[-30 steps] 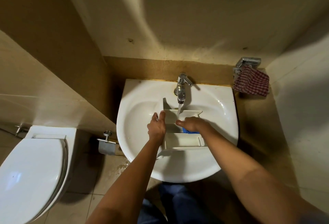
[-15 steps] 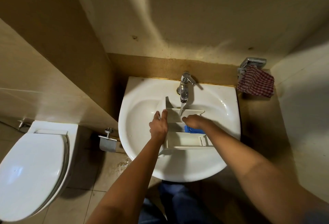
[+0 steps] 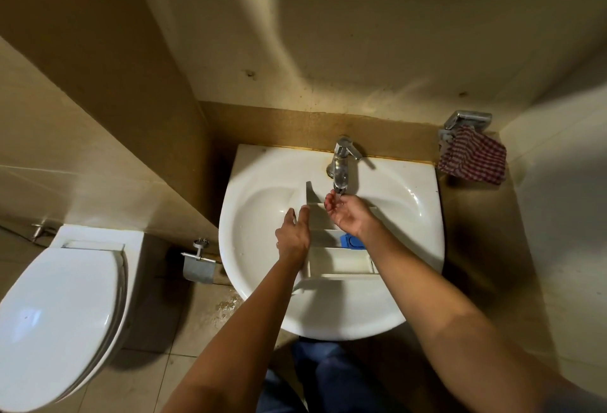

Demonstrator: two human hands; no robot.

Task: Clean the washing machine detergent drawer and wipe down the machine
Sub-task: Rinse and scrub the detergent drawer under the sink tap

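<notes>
- Step: detergent drawer (image 3: 341,258) rinse, in sink (image 3: 410,182) under tap (image 3: 341,163).
- Left hand (image 3: 293,235): straight fingers steady drawer.
- Right hand (image 3: 346,214): cupped, empty, catching water.
- Next, likely: rub compartments.

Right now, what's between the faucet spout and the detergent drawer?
The right hand: it is palm up, fingertips directly under the faucet spout, above the back compartments of the detergent drawer. This shows in the head view.
</notes>
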